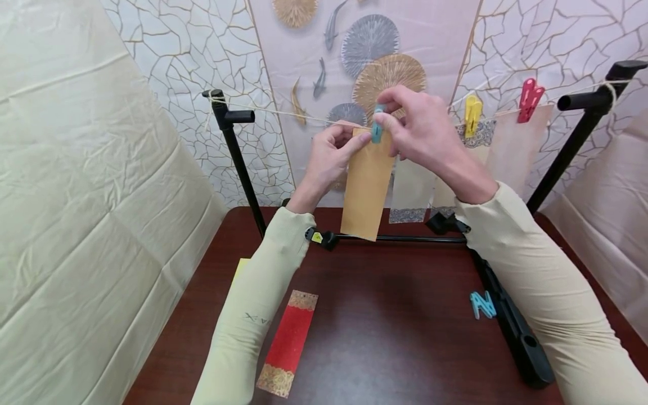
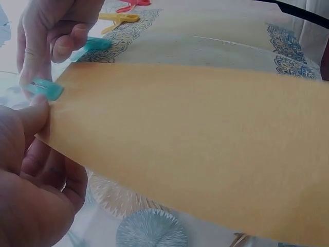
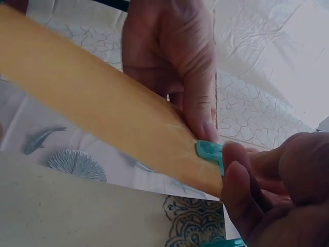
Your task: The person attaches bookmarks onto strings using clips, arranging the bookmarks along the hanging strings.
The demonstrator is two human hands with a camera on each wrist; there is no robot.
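Note:
A tan paper strip [image 1: 368,185] hangs at the string [image 1: 298,116], its top edge up at the line. My left hand [image 1: 329,157] pinches the strip's upper left corner between thumb and fingers. With thumb and fingertips my right hand [image 1: 425,126] grips a blue clothespin [image 1: 377,132], whose jaws sit over the strip's top edge. In the left wrist view the clothespin [image 2: 47,89] lies close by the left thumb. The right wrist view shows the same clothespin [image 3: 208,150] on the strip's end, partly covered by the right fingers.
Pale patterned strips [image 1: 411,188] hang farther right, under a yellow clothespin [image 1: 473,115] and a red clothespin [image 1: 530,101]. Black stand posts [image 1: 238,163] hold the string. A red and gold strip [image 1: 287,343] and another blue clothespin [image 1: 483,305] lie on the dark table [image 1: 385,337].

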